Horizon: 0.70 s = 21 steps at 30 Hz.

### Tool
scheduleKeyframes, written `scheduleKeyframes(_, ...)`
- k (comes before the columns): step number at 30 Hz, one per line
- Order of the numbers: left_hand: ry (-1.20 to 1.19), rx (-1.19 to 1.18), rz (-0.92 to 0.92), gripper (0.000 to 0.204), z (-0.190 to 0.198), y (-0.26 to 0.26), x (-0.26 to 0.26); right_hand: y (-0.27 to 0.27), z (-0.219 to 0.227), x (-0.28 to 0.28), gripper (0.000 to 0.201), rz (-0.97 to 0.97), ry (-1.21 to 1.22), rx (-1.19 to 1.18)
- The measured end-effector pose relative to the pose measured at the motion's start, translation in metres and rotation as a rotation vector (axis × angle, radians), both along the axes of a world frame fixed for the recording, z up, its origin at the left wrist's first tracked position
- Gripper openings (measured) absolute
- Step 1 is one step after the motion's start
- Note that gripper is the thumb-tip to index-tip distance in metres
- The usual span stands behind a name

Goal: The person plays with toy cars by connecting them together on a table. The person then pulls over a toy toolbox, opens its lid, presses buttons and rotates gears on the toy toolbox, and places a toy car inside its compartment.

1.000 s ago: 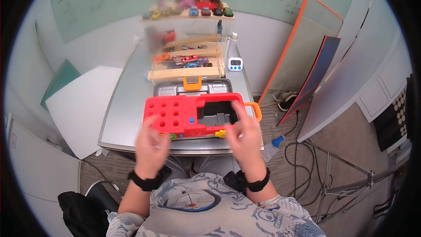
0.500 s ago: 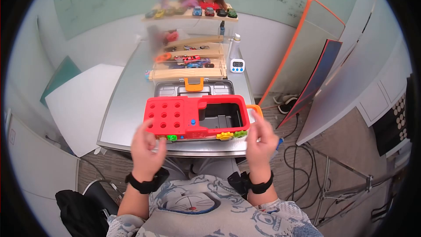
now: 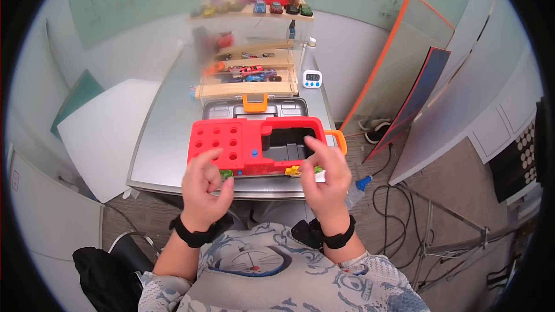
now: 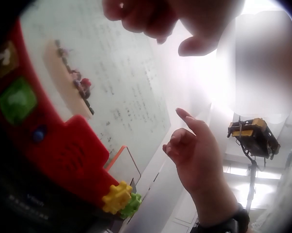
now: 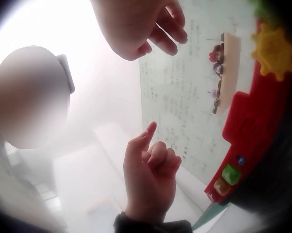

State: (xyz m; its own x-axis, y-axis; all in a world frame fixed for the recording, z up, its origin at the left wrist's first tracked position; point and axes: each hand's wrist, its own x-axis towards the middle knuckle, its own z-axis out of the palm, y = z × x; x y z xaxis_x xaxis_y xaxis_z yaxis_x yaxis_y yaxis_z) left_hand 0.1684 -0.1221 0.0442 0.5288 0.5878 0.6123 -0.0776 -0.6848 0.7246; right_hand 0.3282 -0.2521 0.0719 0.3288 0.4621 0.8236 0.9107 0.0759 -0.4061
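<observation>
A red toy toolbox (image 3: 248, 149) with a panel of round holes on its left and an open dark compartment on its right sits at the table's near edge. My left hand (image 3: 202, 192) is raised over its front left, fingers loosely bent and holding nothing. Over the front right corner hovers my right hand (image 3: 329, 185), index finger extended and the others bent, also holding nothing. A yellow gear (image 4: 118, 197) and a green gear (image 4: 131, 206) are on the box's front. A green button (image 5: 231, 174) and a blue knob (image 5: 241, 160) show there too.
Behind the box lies a grey lid-like tray (image 3: 280, 106) with an orange latch (image 3: 255, 103). Beyond it, a wooden tiered rack (image 3: 248, 89) holds several toy cars. A white timer (image 3: 312, 79) and a pump bottle (image 3: 309, 55) stand to its right.
My right hand, which had moved out to the right of the box, has come back left over its front corner. The left hand has shifted slightly right. The box stays put.
</observation>
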Motion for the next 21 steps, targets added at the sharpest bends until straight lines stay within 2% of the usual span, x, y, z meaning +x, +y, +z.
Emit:
scheduleKeyframes(2,-0.126,0.091,-0.013,0.045,0.009,0.004,-0.001,0.002,0.004,0.0,0.034,0.056,0.079,0.194)
scheduleKeyframes(3,-0.128,0.093,-0.012,0.045,0.011,0.003,0.001,0.002,-0.003,0.0,0.036,0.079,0.105,0.176)
scheduleKeyframes(4,-0.012,0.181,0.006,0.046,0.014,0.0,0.004,0.003,-0.002,-0.002,0.036,0.081,0.104,0.179)
scheduleKeyframes(5,0.104,0.269,0.024,0.048,0.016,-0.001,0.006,0.005,-0.002,-0.005,0.036,0.083,0.113,0.02)
scheduleKeyframes(6,0.102,0.275,0.027,0.048,0.018,0.0,0.005,0.007,-0.001,-0.006,0.036,0.085,0.12,-0.136)
scheduleKeyframes(7,0.271,0.341,0.016,0.05,0.022,0.0,0.004,0.007,-0.003,-0.004,0.038,0.124,0.144,-0.348)
scheduleKeyframes(8,0.444,0.403,0.002,0.052,0.025,-0.001,0.002,0.004,-0.001,-0.002,0.038,0.123,0.145,-0.348)
scheduleKeyframes(9,0.448,0.376,0.077,0.056,0.03,-0.001,-0.005,0.0,0.005,-0.001,0.039,0.081,0.097,-0.205)
scheduleKeyframes(10,0.45,0.374,0.075,0.056,0.034,0.002,-0.009,-0.002,0.011,0.0,0.041,0.04,0.049,-0.064)
scheduleKeyframes(11,0.248,0.319,0.161,0.057,0.036,0.004,-0.014,-0.004,0.011,0.001,0.043,0.042,0.154,0.064)
scheduleKeyframes(12,0.048,0.263,0.247,0.059,0.036,0.005,-0.016,-0.005,0.012,0.002,0.043,0.043,0.16,0.057)
scheduleKeyframes(13,-0.13,0.198,0.207,0.063,0.035,0.006,-0.016,-0.005,0.014,0.006,0.045,0.041,0.116,0.182)
scheduleKeyframes(14,-0.13,0.2,0.207,0.063,0.033,0.007,-0.015,-0.004,0.016,0.008,0.047,0.039,0.069,0.31)
scheduleKeyframes(16,0.007,0.339,0.195,0.064,0.028,0.01,-0.013,-0.006,0.01,0.01,0.049,0.029,0.076,0.249)
scheduleKeyframes(17,0.171,0.401,0.191,0.062,0.032,0.008,-0.011,-0.007,0.01,0.011,0.051,-0.015,0.019,-0.034)
scheduleKeyframes(18,0.168,0.405,0.191,0.062,0.031,0.009,-0.011,-0.008,0.01,0.012,0.053,-0.061,-0.038,-0.318)
scheduleKeyframes(19,0.272,0.374,0.239,0.061,0.029,0.009,-0.014,-0.009,0.006,0.016,0.055,-0.076,0.047,-0.468)
scheduleKeyframes(20,0.377,0.341,0.286,0.06,0.027,0.01,-0.016,-0.013,0.006,0.02,0.055,-0.078,0.048,-0.466)
scheduleKeyframes(21,0.299,0.292,0.358,0.06,0.029,0.014,-0.02,-0.018,0.008,0.027,0.056,-0.156,0.077,-0.275)
